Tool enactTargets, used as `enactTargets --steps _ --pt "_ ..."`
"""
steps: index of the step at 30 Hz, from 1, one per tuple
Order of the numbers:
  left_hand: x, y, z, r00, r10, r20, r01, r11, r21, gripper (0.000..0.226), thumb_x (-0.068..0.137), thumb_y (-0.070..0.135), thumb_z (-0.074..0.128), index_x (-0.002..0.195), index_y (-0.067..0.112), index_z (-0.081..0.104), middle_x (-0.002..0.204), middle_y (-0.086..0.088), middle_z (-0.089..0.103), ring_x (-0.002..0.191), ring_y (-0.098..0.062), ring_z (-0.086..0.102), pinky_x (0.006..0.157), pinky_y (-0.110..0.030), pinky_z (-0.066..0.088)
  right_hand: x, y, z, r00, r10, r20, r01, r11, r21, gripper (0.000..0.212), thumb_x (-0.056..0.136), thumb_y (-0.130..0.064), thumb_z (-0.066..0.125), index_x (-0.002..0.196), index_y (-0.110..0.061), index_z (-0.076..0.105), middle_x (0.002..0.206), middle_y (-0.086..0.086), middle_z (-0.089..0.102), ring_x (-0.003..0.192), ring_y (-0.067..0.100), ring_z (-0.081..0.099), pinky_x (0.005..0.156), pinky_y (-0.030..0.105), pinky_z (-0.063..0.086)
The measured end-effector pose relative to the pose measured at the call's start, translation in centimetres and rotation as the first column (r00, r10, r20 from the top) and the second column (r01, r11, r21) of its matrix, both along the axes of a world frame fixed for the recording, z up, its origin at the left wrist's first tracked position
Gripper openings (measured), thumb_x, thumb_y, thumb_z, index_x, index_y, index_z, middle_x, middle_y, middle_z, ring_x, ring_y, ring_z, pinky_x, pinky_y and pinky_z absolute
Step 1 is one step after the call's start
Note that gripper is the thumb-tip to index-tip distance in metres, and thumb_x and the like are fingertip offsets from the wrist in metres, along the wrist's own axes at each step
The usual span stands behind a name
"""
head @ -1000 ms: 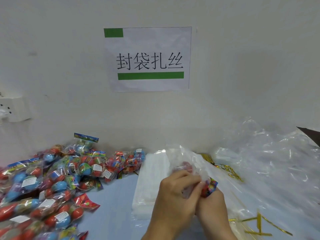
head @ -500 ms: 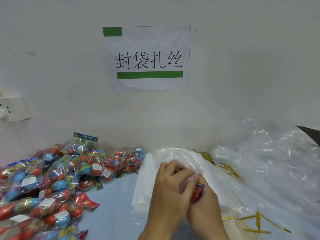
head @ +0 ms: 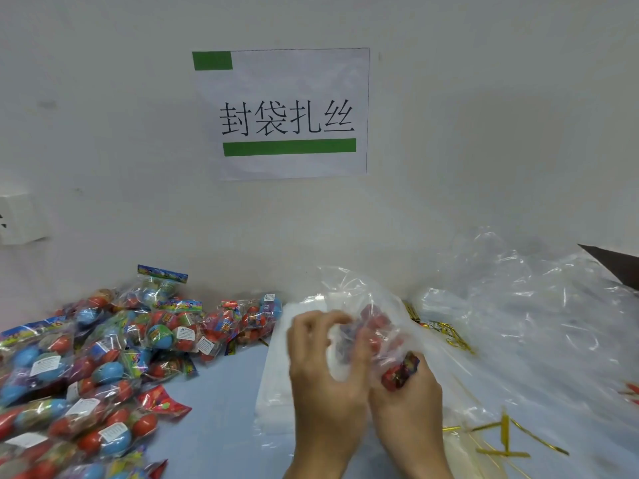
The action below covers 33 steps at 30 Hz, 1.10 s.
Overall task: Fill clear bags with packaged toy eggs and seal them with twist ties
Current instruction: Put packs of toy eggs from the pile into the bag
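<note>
A clear bag [head: 359, 299] with a pack of red toy eggs [head: 375, 323] inside is held up in front of me. My left hand [head: 321, 385] grips the bag's plastic with curled fingers. My right hand [head: 411, 399] holds the bag from below, its fingers round the pack's colourful header [head: 401, 371]. A heap of packaged toy eggs [head: 103, 357] in red, blue and green lies on the table at the left. Gold twist ties [head: 501, 440] lie at the lower right.
A stack of flat clear bags [head: 276, 385] lies under my hands. Crumpled clear plastic [head: 539, 305] covers the right side. More gold ties [head: 446, 333] lie behind the bag. A paper sign [head: 287, 112] hangs on the wall, and a white socket [head: 20, 219] sits at the left.
The bag has lifted and puffed open again above my hands, showing the red eggs. My left fingers have spread and curled round the plastic; the pack's header has shifted slightly right.
</note>
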State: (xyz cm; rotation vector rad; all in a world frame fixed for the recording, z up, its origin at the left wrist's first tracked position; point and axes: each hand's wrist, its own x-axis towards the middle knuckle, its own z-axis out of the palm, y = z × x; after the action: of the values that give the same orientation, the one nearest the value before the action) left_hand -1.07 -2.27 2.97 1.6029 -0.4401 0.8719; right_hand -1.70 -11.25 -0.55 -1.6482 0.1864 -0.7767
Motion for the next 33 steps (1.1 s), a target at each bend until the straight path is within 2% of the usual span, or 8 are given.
enactTargets --steps 3,7,15,19,23,27,30,33 --pt "1.1 0.6 -0.4 0.950 0.015 -0.312 -0.069 0.984 -0.164 0.014 0.094 0.038 0.061 0.101 0.035 0.049 0.105 0.016 0.051 0.100 -0.007 0.054 0.076 -0.016 0.044 0.4 -0.3 -0.6 1.000 0.028 -0.004 -0.028 1.000 0.005 0.024 0.075 -0.030 0.087 0.089 -0.025 0.069 0.081 -0.017 0.074 0.074 -0.002 0.069 0.066 0.015 0.053" --pt "1.9 0.6 -1.9 0.676 -0.296 -0.675 0.192 0.955 -0.227 0.012 0.099 0.038 0.053 0.107 0.029 0.051 0.111 0.007 0.063 0.095 -0.007 0.064 0.072 -0.020 0.053 1.2 -0.7 -1.1 0.999 0.049 -0.013 -0.048 0.996 0.076 0.014 0.080 -0.013 0.081 0.089 -0.014 0.071 0.079 -0.002 0.077 0.078 0.016 0.074 0.075 0.039 0.058" --pt "1.4 -0.2 -2.7 0.463 -0.515 -0.721 0.411 0.846 -0.341 0.023 0.103 0.023 0.050 0.117 0.005 0.056 0.103 -0.010 0.073 0.082 -0.012 0.072 0.068 -0.027 0.058 1.9 -1.2 -0.6 0.993 0.110 0.033 -0.109 0.813 0.572 0.021 0.085 -0.034 0.076 0.078 -0.015 0.080 0.081 0.009 0.078 0.070 0.017 0.075 0.063 0.027 0.054" --pt "1.3 -0.3 -2.5 0.662 -0.305 -0.685 0.285 0.947 -0.146 0.033 0.097 0.028 0.060 0.126 0.022 0.045 0.119 0.001 0.059 0.105 -0.011 0.061 0.089 -0.028 0.054 1.8 -1.4 -0.7 0.990 0.139 0.032 -0.128 0.772 0.622 0.050 0.063 -0.059 0.082 0.085 -0.014 0.080 0.086 0.010 0.079 0.073 0.020 0.075 0.063 0.029 0.055" --pt "1.2 0.9 -1.7 0.959 -0.015 -0.282 0.035 0.997 0.065 0.039 0.091 0.052 0.057 0.125 0.049 0.040 0.133 0.031 0.036 0.131 0.004 0.030 0.107 -0.014 0.030 1.6 -1.1 -0.1 0.972 0.225 0.062 -0.225 0.835 0.502 0.042 0.072 -0.061 0.073 0.094 -0.026 0.081 0.092 0.006 0.079 0.084 0.021 0.077 0.073 0.032 0.059" --pt "2.0 2.2 -1.5 0.997 0.062 -0.053 -0.034 0.902 0.430 0.032 0.094 0.055 0.046 0.125 0.056 0.051 0.149 0.036 0.021 0.144 -0.001 0.012 0.115 -0.017 0.007 0.8 -0.2 0.4 0.958 0.287 0.006 -0.272 0.900 0.341 0.043 0.077 -0.055 0.070 0.080 -0.013 0.080 0.073 0.004 0.077 0.065 0.011 0.073 0.057 0.015 0.052" --pt "2.2 2.7 -1.3 0.993 0.111 0.040 -0.117 0.908 0.403 0.017 0.090 0.031 0.060 0.097 0.033 0.075 0.143 0.020 0.041 0.136 -0.021 0.032 0.109 -0.035 0.024 0.7 -0.4 0.0 0.957 0.272 -0.096 -0.247 0.945 0.214 0.029 0.091 -0.031 0.071 0.069 -0.012 0.076 0.063 0.002 0.073 0.057 0.011 0.067 0.054 0.016 0.048" --pt "1.8 2.6 -0.8 0.974 0.087 0.207 -0.154 0.930 0.333 0.011 0.090 0.019 0.064 0.086 0.023 0.074 0.134 0.007 0.054 0.125 -0.024 0.044 0.102 -0.038 0.034 0.9 -0.7 -0.3 0.945 0.208 -0.253 -0.197 0.978 0.067 0.037 0.092 -0.042 0.067 0.072 -0.011 0.075 0.064 0.000 0.074 0.062 0.013 0.069 0.059 0.025 0.054"
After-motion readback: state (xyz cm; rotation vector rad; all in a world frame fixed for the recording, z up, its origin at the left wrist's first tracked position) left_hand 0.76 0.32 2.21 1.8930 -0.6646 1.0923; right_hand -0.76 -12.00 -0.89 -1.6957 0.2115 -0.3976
